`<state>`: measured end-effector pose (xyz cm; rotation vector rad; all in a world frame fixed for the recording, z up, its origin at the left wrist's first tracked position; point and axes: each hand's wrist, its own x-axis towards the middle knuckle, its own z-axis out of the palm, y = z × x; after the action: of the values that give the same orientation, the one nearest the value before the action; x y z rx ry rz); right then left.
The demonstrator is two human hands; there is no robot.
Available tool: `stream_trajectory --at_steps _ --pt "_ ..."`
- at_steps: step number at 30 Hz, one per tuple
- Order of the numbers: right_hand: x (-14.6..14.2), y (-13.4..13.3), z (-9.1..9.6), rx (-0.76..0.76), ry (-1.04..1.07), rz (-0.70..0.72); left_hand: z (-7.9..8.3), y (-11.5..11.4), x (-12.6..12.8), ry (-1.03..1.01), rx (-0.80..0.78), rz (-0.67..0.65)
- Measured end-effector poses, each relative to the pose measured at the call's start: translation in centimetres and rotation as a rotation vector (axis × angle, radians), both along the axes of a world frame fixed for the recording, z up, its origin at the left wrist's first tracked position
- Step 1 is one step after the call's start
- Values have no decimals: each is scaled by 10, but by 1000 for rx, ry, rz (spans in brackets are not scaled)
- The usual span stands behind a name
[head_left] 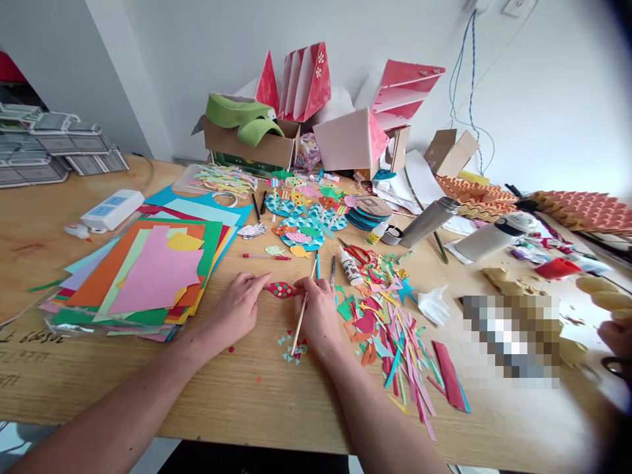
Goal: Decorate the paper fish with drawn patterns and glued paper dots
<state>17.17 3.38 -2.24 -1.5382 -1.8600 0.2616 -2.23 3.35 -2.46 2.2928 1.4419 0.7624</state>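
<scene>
A red paper fish (281,289) with green and pale dots lies flat on the table between my hands. With its index finger stretched out, my left hand (241,304) touches the fish's left tip, thumb held apart. My right hand (316,309) is closed around a thin wooden stick (298,329), its fingertips at the fish's right end. The stick slants down towards a small pile of blue and red paper bits (291,349). A red pen (266,257) and finished paper fish (299,251) lie just beyond.
Stacked coloured paper (153,270) lies left. Paper scraps (395,329), a glue bottle (350,266) and red-handled scissors (356,251) are on the right. Metal flasks (429,222) stand farther right. Blue wave-patterned discs (301,240) and a cardboard box (247,146) are behind. Another person's hand (617,339) shows at the right edge.
</scene>
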Motion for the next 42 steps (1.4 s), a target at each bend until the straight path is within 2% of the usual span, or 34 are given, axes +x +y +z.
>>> stream_trajectory --at_steps 6,13,15,17,20,24,30,33,35,38,42 --pt "0 0 0 31 39 0 -1 0 0 8 -7 -4" --pt "2 -5 17 288 232 -43 4 4 -4 -101 6 11" --pt "3 -5 19 318 264 -37 8 8 -8 -140 25 72" --pt "4 -5 19 331 295 -38 11 11 -14 -147 -2 106" --pt "6 -3 17 336 319 -53 16 11 -18 -127 -88 85" --pt "8 1 13 348 333 -54 25 4 -13 -16 -221 26" --pt "10 4 9 368 321 -40 48 -10 -7 249 -265 4" --pt "11 4 9 357 345 -38 60 -18 -11 236 -334 -32" --pt "11 3 9 355 352 -33 64 -24 -18 160 -332 6" --pt "10 3 9 356 350 -7 59 -31 -30 101 -263 75" --pt "9 2 10 346 355 21 39 -43 -43 93 -149 90"
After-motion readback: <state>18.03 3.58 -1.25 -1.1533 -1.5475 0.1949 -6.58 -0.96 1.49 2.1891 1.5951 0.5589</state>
